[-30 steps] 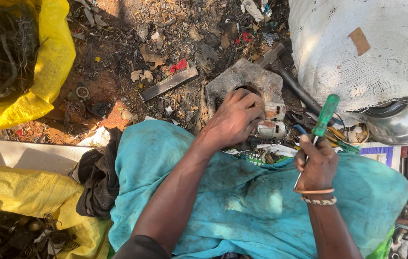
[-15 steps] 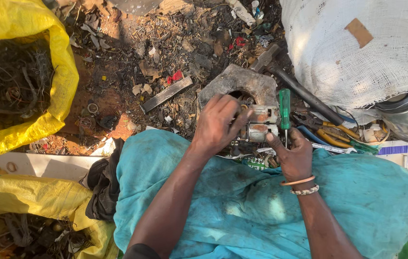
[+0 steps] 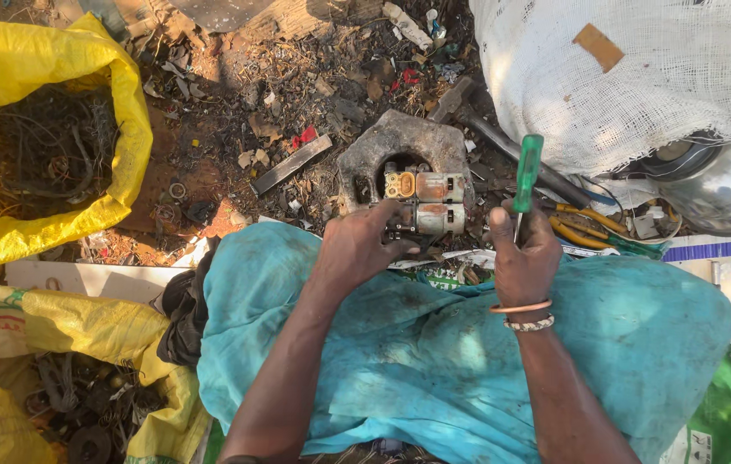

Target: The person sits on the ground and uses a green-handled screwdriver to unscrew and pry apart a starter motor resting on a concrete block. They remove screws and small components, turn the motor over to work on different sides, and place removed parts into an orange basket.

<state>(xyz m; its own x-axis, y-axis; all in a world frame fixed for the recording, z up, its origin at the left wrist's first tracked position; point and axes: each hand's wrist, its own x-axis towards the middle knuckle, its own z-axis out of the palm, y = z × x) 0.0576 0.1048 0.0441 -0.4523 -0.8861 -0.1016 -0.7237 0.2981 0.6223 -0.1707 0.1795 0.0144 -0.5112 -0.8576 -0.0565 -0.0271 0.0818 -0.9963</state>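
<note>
Screwdriver [image 3: 525, 176] stands upright in right hand [image 3: 522, 258], fingers wrapped around its shaft, just right of the motor block [image 3: 424, 203]; left hand [image 3: 357, 249] grips the block's near edge.

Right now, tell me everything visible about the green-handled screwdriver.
The screwdriver has a translucent green plastic handle and a thin metal shaft. It stands nearly upright, handle uppermost and leaning slightly right. The right hand closes around its lower part, hiding most of the shaft and the tip. It sits just right of the grimy metal part that the left hand steadies on the grey block; whether the tip touches anything cannot be seen.
</note>
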